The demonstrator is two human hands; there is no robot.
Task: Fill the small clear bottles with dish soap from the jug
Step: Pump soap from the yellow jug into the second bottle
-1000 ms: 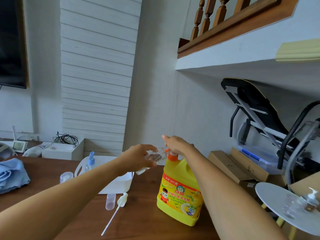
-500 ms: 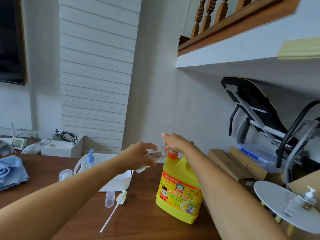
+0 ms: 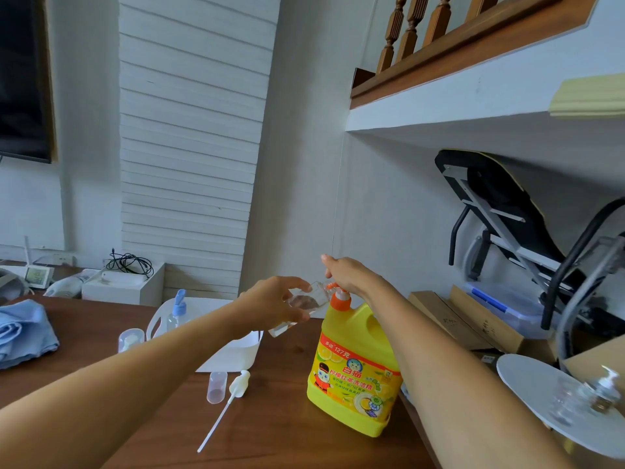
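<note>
A yellow dish soap jug with an orange pump top stands on the brown table. My left hand grips a small clear bottle, tilted with its mouth at the pump's spout. My right hand rests on top of the pump head, fingers extended over it. A loose white pump with a long tube and a small clear cap lie on the table in front of my left forearm.
A white basket holds a bottle with a blue pump. A small clear container stands left of it, a blue cloth lies at far left. At right, a round white tray carries clear pump bottles; cardboard boxes lie behind.
Both hands hold nearly the same pose at the pump. The view shifted slightly; the bottle stays at the spout.
</note>
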